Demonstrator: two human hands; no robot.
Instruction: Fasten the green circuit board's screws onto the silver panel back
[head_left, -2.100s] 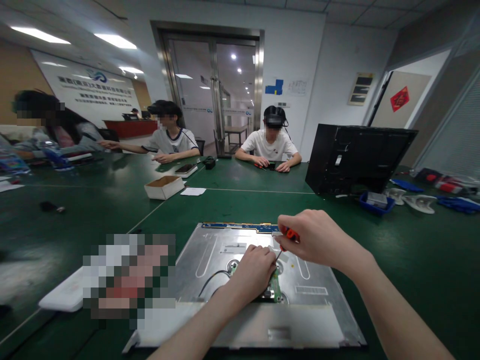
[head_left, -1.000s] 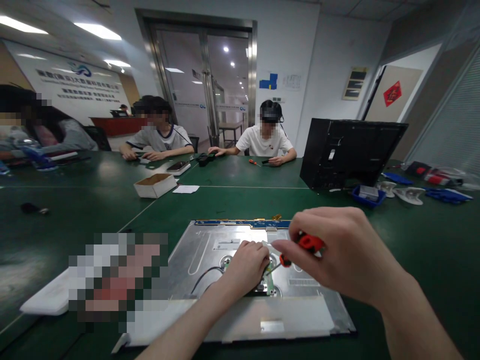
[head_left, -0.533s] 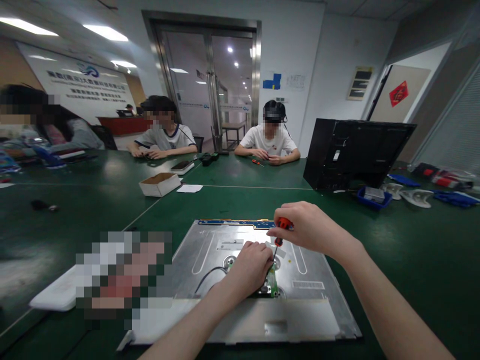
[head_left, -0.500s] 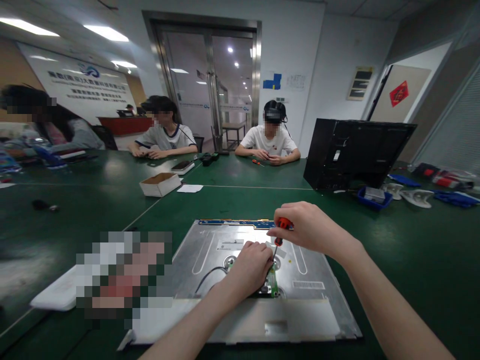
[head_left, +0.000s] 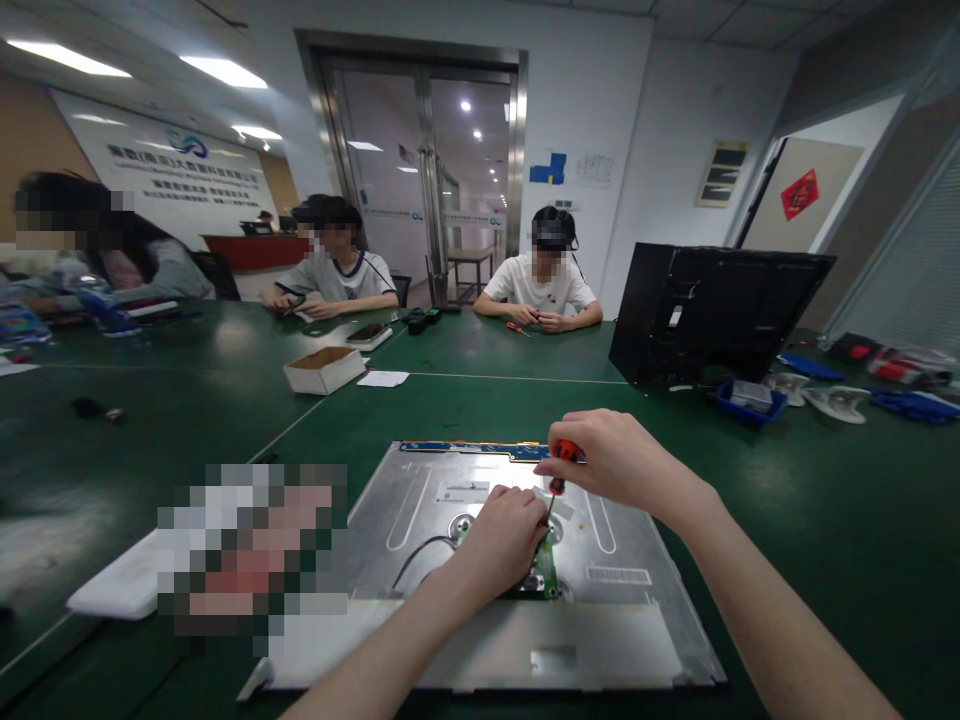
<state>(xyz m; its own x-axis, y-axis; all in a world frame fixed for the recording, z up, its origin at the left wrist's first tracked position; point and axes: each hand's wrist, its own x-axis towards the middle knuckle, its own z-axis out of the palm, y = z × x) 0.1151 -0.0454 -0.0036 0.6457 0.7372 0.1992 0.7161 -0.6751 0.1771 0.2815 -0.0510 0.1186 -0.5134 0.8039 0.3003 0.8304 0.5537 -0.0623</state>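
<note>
So there's a big green table [head_left: 465, 405], and lying flat on it, right in front of the person, is a bare silver panel [head_left: 585, 560]. The right hand [head_left: 600, 450] is closed snugly around a tool; the left hand [head_left: 510, 525] is curled low over the panel's middle, can't tell if it's pinching anything. Under it is a green circuit board [head_left: 550, 575], still on the panel, so I'd call this midway. The red-and-black screwdriver [head_left: 568, 451] points down by the left fingertips. Tip's hidden, so no clue how many screws are done or left.
</note>
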